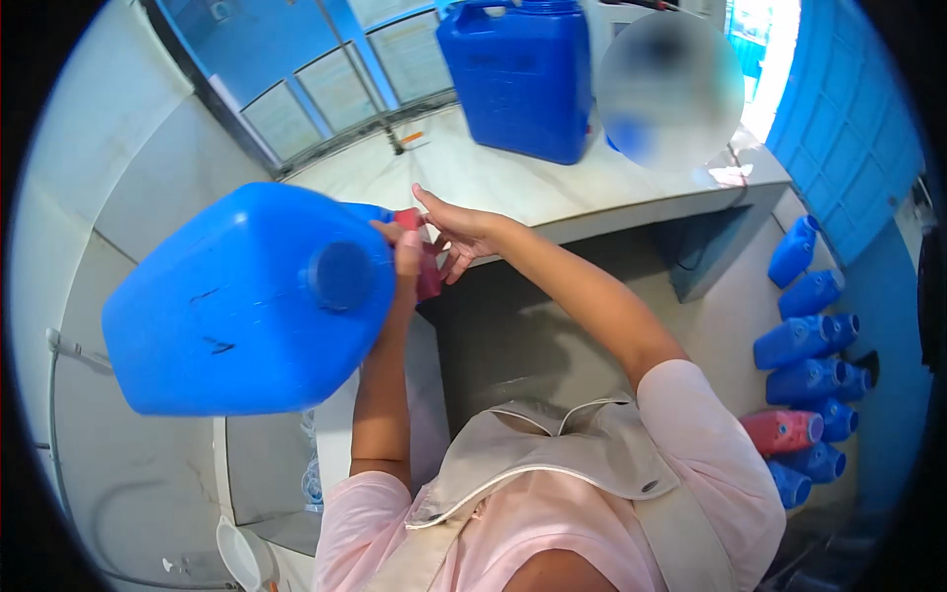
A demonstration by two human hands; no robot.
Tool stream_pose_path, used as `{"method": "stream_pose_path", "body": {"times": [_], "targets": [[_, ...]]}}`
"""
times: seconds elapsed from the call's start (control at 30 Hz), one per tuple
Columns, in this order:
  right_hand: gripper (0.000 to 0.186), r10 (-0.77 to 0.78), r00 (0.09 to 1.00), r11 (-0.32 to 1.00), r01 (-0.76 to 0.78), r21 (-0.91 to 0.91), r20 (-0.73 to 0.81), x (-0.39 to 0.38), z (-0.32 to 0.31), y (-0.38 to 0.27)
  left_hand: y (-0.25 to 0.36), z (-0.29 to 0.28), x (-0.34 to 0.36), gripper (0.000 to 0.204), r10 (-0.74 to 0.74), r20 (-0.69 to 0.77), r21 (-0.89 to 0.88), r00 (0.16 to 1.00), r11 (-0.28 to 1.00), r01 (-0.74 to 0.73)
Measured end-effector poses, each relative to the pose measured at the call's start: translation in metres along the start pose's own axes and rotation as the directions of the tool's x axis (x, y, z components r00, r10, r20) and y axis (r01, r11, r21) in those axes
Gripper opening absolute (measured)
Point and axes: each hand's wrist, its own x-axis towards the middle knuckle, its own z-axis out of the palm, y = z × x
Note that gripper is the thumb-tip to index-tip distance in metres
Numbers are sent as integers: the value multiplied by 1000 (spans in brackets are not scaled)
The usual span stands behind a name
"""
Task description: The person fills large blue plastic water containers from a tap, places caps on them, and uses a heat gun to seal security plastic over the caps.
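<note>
A large blue jug (pixel 217 306) with a round dark-blue cap lies tilted in the air at the left, over the counter's near side. My left hand (pixel 402 252) is closed on it, with much of the hand hidden behind the jug. A red object (pixel 427 276), too hidden to identify, sits just beyond my left fingers against the jug. My right hand (pixel 459 237) is beside the red object, thumb raised and fingers apart and loosely bent; whether they touch it is unclear.
A white counter (pixel 523 197) runs ahead, bearing an upright blue jerrycan (pixel 513 89) and a blurred patch. Several blue jugs (pixel 789 340) and a red one (pixel 774 432) line the right. A white basin (pixel 242 553) is at lower left. A pipe (pixel 69 345) runs along the left wall.
</note>
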Motion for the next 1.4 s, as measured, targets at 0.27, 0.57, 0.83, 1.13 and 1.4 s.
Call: {"method": "stream_pose_path", "body": {"times": [0.27,0.57,0.83,1.13,1.4], "targets": [[63,-621,726,776,621,-105,-294,130,-28,5,-60,-11,83,13,6,73,318,997,948,-29],[75,-106,990,987,93,134,94,215,-139,-29,-185,5,172,14,89,92,651,992,749,-127],[90,-771,629,637,759,-139,-99,295,-188,-16,-282,9,243,15,-155,73,648,985,759,72],[97,-785,601,242,522,-818,151,295,-253,-16,-321,-3,294,23,78,123,848,989,509,-146],[97,-781,622,280,267,-922,-57,256,-293,10,-348,-22,303,23,200,321,861,926,346,-373]]}}
